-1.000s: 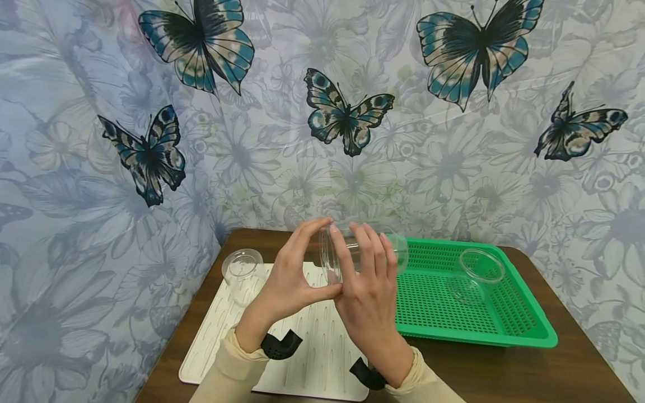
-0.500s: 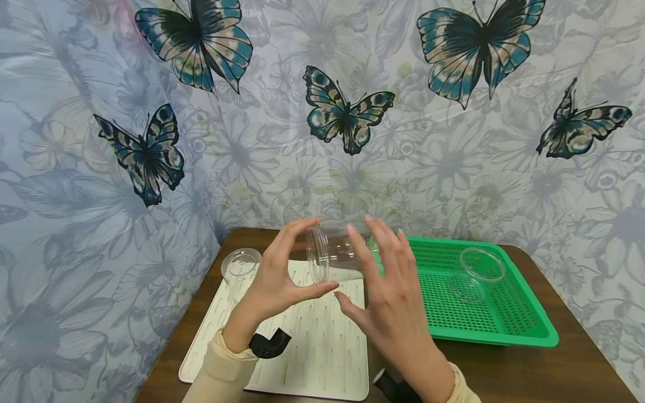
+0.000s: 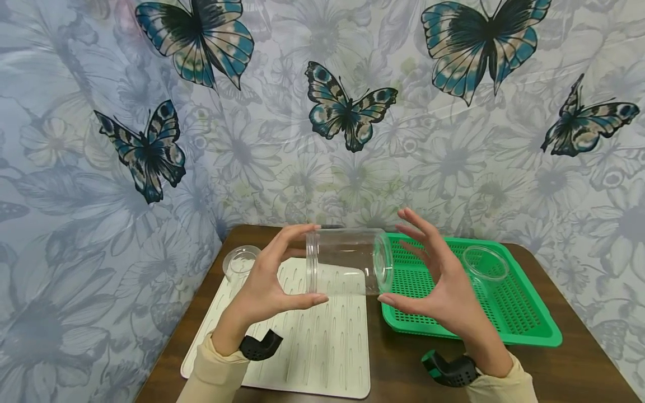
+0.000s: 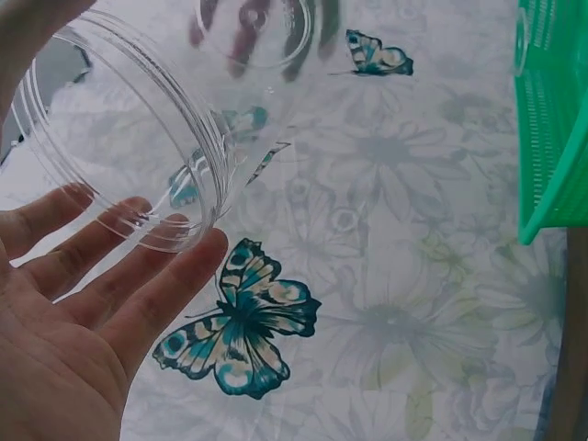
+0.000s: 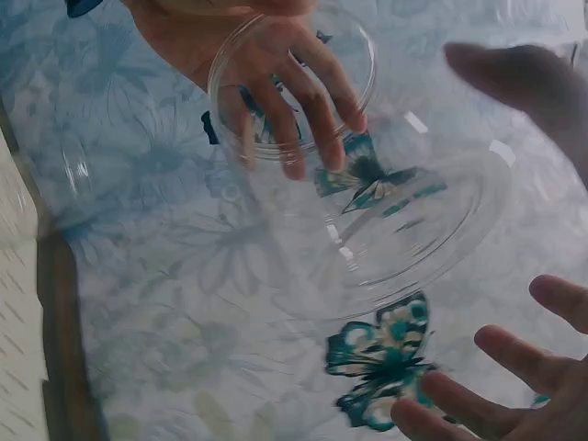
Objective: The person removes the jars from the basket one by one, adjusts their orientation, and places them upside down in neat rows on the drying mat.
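Observation:
A clear cylindrical jar (image 3: 345, 260) is held sideways above the white ridged mat (image 3: 322, 358). My left hand (image 3: 269, 280) grips it round the threaded mouth end, fingers behind and thumb in front. The left wrist view shows the fingertips on the threaded rim. At the base end, my right hand (image 3: 448, 288) stands spread around the jar without holding it; the right wrist view shows its fingers apart from the base. The jar looks see-through, with nothing visible inside.
Another clear jar (image 3: 242, 260) stands on the mat's far left corner, partly behind my left hand. A green perforated basket (image 3: 529, 336) on the right holds a third clear container (image 3: 485, 263). Beneath is a brown wooden table (image 3: 564, 375); a butterfly-print cloth (image 3: 347, 184) hangs behind.
My right hand has let go of the jar's side and moved right, past its base. My left hand has moved slightly left with the jar, which now lies level and more fully in sight.

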`<state>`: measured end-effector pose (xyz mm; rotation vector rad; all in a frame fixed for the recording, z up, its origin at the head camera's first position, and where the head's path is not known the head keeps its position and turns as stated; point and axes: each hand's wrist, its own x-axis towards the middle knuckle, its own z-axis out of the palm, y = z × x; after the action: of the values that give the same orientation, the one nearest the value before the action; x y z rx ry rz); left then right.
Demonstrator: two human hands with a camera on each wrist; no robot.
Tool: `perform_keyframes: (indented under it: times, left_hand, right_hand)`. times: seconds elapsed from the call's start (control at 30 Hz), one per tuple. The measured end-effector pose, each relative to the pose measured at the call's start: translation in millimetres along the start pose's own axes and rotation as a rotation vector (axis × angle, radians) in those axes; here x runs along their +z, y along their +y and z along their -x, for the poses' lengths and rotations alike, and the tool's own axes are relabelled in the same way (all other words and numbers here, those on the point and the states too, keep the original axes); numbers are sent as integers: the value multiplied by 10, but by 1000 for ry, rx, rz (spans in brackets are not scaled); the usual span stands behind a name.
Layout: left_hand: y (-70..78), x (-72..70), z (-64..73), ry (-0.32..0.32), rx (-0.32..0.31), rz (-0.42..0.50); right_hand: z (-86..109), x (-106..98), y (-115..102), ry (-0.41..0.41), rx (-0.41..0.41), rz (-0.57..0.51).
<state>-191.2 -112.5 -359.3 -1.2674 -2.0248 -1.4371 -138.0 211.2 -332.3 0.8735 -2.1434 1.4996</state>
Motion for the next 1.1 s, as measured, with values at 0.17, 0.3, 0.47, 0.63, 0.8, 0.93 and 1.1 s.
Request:
perform_keyframes:
  times: [0.17,0.3,0.47,0.63,0.8,0.93,1.1]
  left_hand:
    - [14,3,11,-12,-1,38]
    - [22,5,23,-21,-22,69]
    - [21,1,33,-31,-29,84]
    - [8,-9,39,-25,-29,78]
    - [3,-19,56,-32,-42,82]
    - [5,-29,70,-44,-50,82]
    - [2,-55,135,-91,-91,59]
  right_hand:
    - [13,24,234,-117,24,-298]
    - [5,66,335,-175,50,-390]
    - [-26,134,390,-196,25,-514]
    - [-19,181,392,-188,30,-576]
    - [5,203,394,-176,57,-565]
    - [12,209,395,-173,68,-545]
    - [23,210,378,-167,70,-531]
